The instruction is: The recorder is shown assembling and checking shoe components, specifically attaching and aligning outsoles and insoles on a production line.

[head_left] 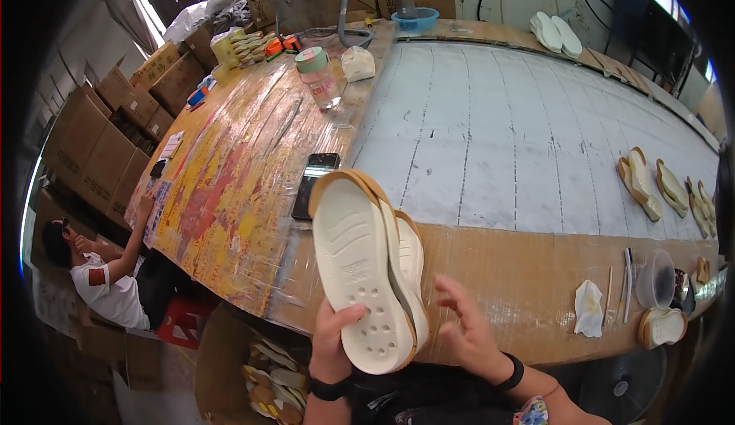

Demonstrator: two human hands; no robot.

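Note:
My left hand (331,341) grips a pair of thick shoe soles (354,272), with its thumb pressed on the cream upper face near the heel. That face has moulded curved lines toward the toe and round holes toward the heel; a tan rim runs around the edge. Behind it, partly hidden, shows the second sole (411,253). To the right of the pair, my right hand (465,325) is held up with its fingers apart and nothing in it. Both hands are above the near, cardboard-covered table edge (505,287).
A phone (315,184) lies behind the soles. Several soles (639,184) stand at the far right; nearer are a stained cloth (588,308), a brush and a clear cup (655,279). A box of soles (222,364) is below left. A seated person (107,279) is at far left.

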